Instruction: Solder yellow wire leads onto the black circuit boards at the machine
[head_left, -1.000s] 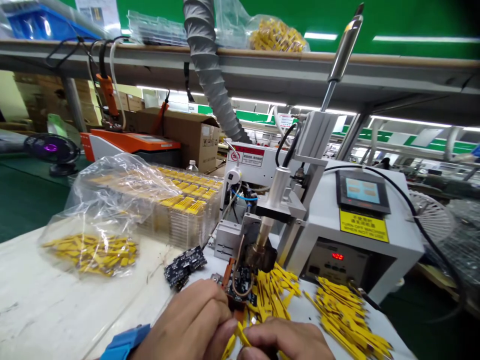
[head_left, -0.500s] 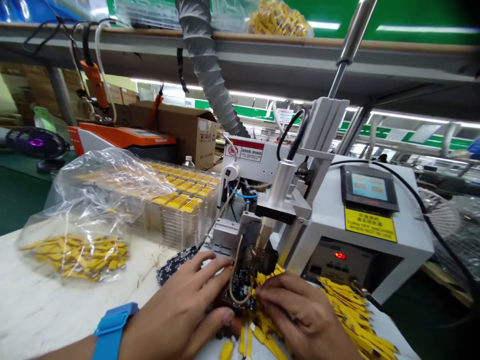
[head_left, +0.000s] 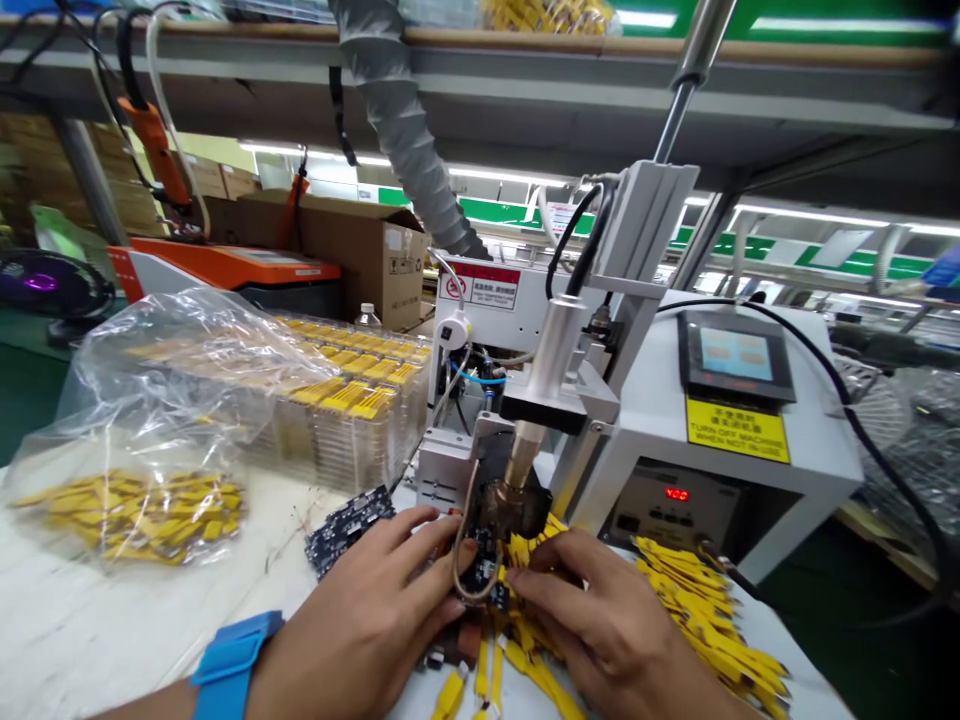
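A small dark circuit board (head_left: 486, 566) lies under the metal press head (head_left: 517, 490) of the bench machine. My left hand (head_left: 367, 610), with a blue wrist strap (head_left: 234, 655), grips the board's left side, its thumb drawn in near the fingers. From the right, my right hand (head_left: 615, 620) pinches a yellow flex cable (head_left: 507, 574) at the board's edge; the fingers partly hide it. A bent metal tube (head_left: 457, 560) curves in front of the board. Yellow flex cables (head_left: 536, 675) lie loose below and between my hands.
More dark boards (head_left: 346, 525) lie beyond my left hand. A plastic bag of yellow cables (head_left: 135, 515) and stacked clear trays (head_left: 337, 440) stand to the left. At the right are a cable heap (head_left: 705, 620) and the machine's control box (head_left: 810, 430).
My left thumb has drawn in closer to the fingers at the board. My right hand keeps its pinch by the board. The whole view has shifted slightly, with the background sitting higher.
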